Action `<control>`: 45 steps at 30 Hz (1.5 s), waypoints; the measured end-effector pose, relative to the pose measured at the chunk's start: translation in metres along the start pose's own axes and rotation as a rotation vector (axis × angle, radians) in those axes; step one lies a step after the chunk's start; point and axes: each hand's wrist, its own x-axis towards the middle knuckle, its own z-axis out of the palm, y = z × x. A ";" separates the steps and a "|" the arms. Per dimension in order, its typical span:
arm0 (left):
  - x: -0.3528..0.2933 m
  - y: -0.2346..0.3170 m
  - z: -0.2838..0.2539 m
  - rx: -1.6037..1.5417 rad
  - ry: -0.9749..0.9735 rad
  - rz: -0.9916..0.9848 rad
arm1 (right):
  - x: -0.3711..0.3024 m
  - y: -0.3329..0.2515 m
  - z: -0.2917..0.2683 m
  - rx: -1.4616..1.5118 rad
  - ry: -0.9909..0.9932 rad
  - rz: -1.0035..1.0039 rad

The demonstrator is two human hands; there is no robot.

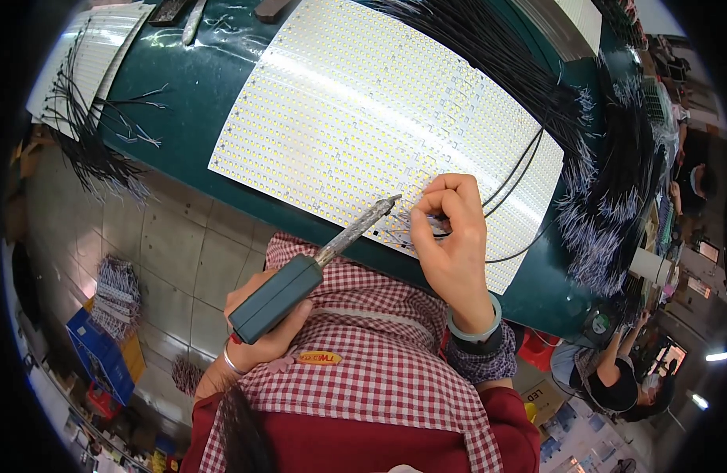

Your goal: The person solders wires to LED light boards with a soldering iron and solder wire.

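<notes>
Wrapping round the iron [278, 299], the left hand [265, 348] grips its handle, the sensible hold on a rigid, probably hot tool. Its tip hangs just left of the right hand [455, 246], whose fingers curl above the board [332, 118]; whether they pinch the cable [507, 181], I cannot tell. The board looks thin, light and bendable, best taken by its edges. Well left of the left fingers, a blue crate [99, 359] has a pale bundle [116, 299] at its top.

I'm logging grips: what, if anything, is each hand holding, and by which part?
The left hand holds a metal-shafted soldering iron by its boxy dark-green handle. Whether the right hand grips the thin black cable there cannot be told.
</notes>
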 end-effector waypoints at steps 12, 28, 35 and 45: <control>0.009 0.004 0.001 0.005 -0.005 0.041 | -0.001 0.001 0.007 -0.049 0.059 0.003; 0.012 0.002 0.002 0.049 -0.006 0.123 | -0.002 0.004 0.010 -0.116 0.079 -0.031; 0.011 0.007 -0.002 0.050 -0.009 0.081 | -0.002 0.004 0.010 -0.137 0.080 -0.042; 0.008 0.004 -0.001 0.044 0.000 0.054 | -0.004 -0.001 0.003 0.037 0.016 -0.004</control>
